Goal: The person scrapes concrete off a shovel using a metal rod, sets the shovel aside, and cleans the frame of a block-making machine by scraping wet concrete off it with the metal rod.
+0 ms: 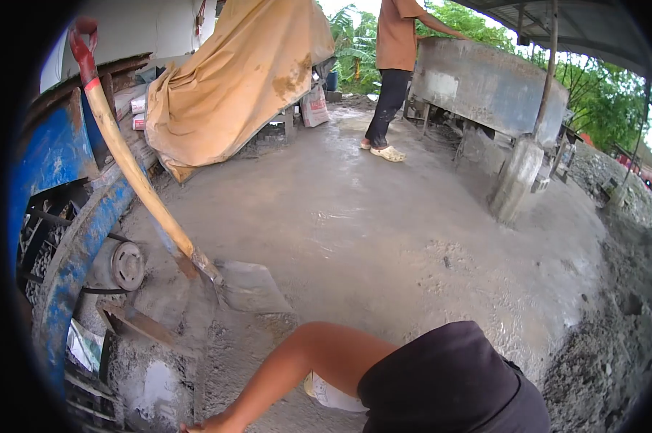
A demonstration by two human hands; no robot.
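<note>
My left hand (pixel 221 424) is at the bottom edge of the head view, cut off by the frame. The bare, bent arm runs up to a wide dark sleeve (pixel 449 368). Its fingers are mostly out of frame, so whether it holds anything cannot be seen. My right hand is not in view. Above the left hand, a shovel stands tilted, its red grip (pixel 84 40) at the upper left and its wooden shaft (pixel 135 173) slanting down to a grey, muddy blade (pixel 254 287) on the wet floor. No hand touches the shovel.
A blue metal frame (pixel 88 245) stands at the left. Behind it hangs a tan tarp (pixel 232 86). A person (pixel 394 72) in an orange top stands by a large metal trough (pixel 485 86). A concrete-footed post (pixel 517 177) rises at the right, near gravel (pixel 593 173).
</note>
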